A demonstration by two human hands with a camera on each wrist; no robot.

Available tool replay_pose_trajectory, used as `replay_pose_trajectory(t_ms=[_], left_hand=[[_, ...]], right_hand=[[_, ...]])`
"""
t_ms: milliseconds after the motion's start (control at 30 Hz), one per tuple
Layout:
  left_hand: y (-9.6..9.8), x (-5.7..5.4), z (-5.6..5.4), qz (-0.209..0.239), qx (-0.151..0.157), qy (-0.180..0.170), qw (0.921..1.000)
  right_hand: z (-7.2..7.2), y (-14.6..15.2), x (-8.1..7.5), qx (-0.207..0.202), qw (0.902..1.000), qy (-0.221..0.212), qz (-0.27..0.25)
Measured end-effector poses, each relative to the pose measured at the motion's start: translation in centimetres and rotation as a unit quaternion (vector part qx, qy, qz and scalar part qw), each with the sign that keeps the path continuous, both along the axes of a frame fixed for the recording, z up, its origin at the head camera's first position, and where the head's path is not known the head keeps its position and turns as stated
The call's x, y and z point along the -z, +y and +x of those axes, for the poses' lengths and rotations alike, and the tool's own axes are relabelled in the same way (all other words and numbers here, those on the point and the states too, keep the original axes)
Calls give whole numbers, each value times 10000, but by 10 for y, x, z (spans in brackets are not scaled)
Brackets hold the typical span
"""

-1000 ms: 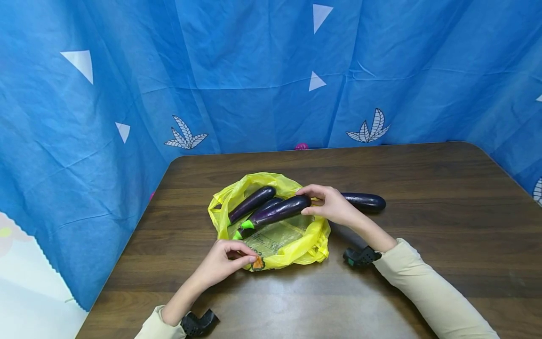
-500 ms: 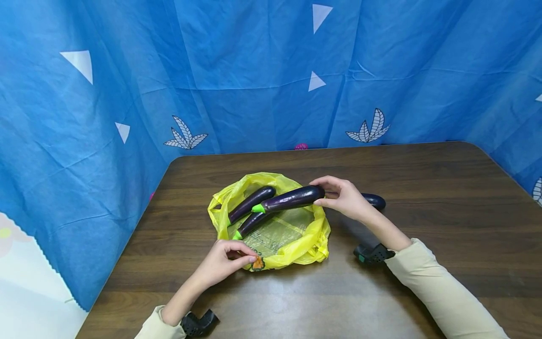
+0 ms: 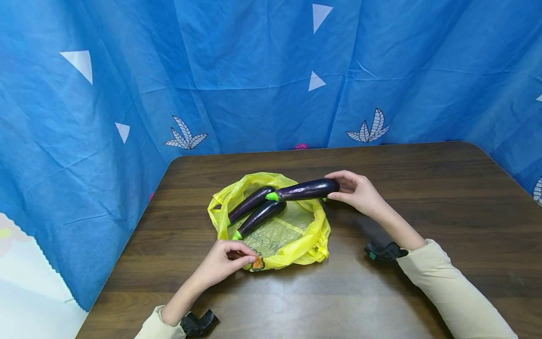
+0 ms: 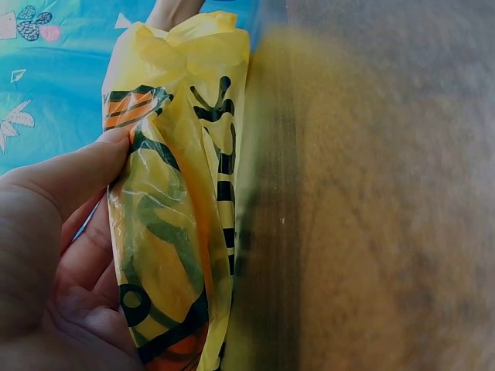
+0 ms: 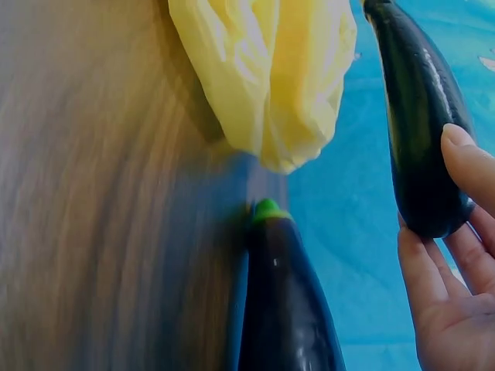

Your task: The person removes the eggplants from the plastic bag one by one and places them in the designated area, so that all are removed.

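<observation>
My right hand (image 3: 357, 192) grips an eggplant (image 3: 302, 189) by its thick rounded end, raised above the far right rim of a yellow plastic bag (image 3: 319, 235). Its green stem end points left, over the bag's opening. Inside the bag lie two more eggplants, one (image 3: 250, 207) farther back and one (image 3: 260, 219) nearer. My left hand (image 3: 224, 260) pinches the bag's near rim between thumb and fingers, beside an orange and black print; the left wrist view shows the pinched plastic (image 4: 158, 224) close up.
Another eggplant (image 5: 286, 301) lies on the wooden table (image 3: 444, 212) right of the bag, mostly hidden behind my right hand in the head view. A blue patterned cloth (image 3: 254, 70) hangs behind the table.
My right hand has lifted the eggplant off the others and carried it up and to the right, uncovering the nearer eggplant in the bag. My left hand has stayed put.
</observation>
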State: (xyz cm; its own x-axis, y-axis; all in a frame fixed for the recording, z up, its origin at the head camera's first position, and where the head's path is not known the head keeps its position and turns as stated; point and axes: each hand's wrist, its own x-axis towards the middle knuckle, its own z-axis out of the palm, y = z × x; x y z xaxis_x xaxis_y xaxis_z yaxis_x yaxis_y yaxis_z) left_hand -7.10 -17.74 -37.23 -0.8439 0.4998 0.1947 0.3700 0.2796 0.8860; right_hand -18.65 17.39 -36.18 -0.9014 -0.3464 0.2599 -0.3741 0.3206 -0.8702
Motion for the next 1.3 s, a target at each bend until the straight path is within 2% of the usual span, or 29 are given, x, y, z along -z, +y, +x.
replay_pose_trajectory(t_ms=[400,467,533,733,933,1300], left_hand=[[1,-4,2,21,16,-20,10000],[0,-2,2,34,24,-9,10000],[-1,4,-1,26,15,-20,10000],[-8,24,-7,29,25,-47,10000],[-9,26,-8,120,66,-74,9999],[-8,24,-7,64,9,-148,9999]], right_hand=[[-3,34,1,850,9963,-1,159],[-3,40,2,1012,9946,47,223],[-4,46,2,1122,9932,89,300],[-8,66,4,1294,9912,7,270],[-10,80,12,1571,9852,-295,612],[-12,88,16,1580,9835,-372,804]])
